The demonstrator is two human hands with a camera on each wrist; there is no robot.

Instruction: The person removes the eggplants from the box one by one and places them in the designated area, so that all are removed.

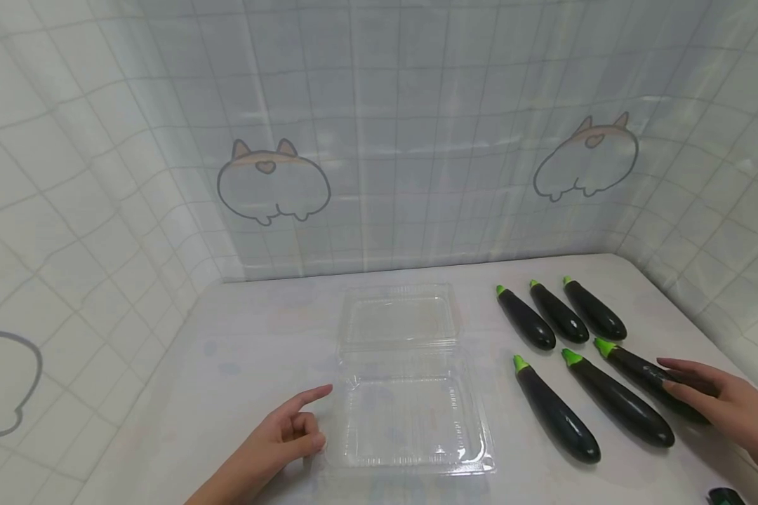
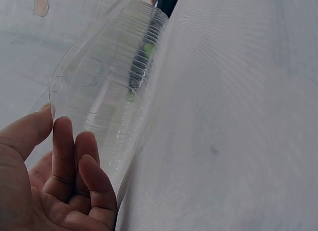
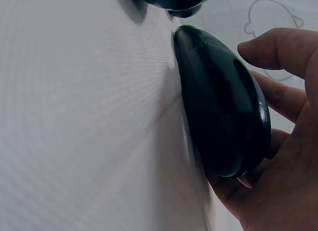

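Observation:
At the left edge of a clear plastic clamshell box [image 1: 410,421] is my left hand [image 1: 293,428], its index finger extended and its other fingers loosely bent. In the left wrist view, the thumb and fingertips are right at the box's rim [image 2: 52,87]. On the right, my right hand [image 1: 726,396] is spread around a dark eggplant [image 1: 638,372] with a bright green stem end. The right wrist view has the fingers behind this eggplant [image 3: 221,102], with the thumb held apart from it. That eggplant lies on the table.
Several more eggplants [image 1: 559,414] lie in two rows right of the box. The box's lid [image 1: 401,319] is folded back toward the far edge of the white table [image 1: 259,330]. A dark object [image 1: 725,496] shows at the bottom right. Gridded curtains [image 1: 404,140] enclose the table.

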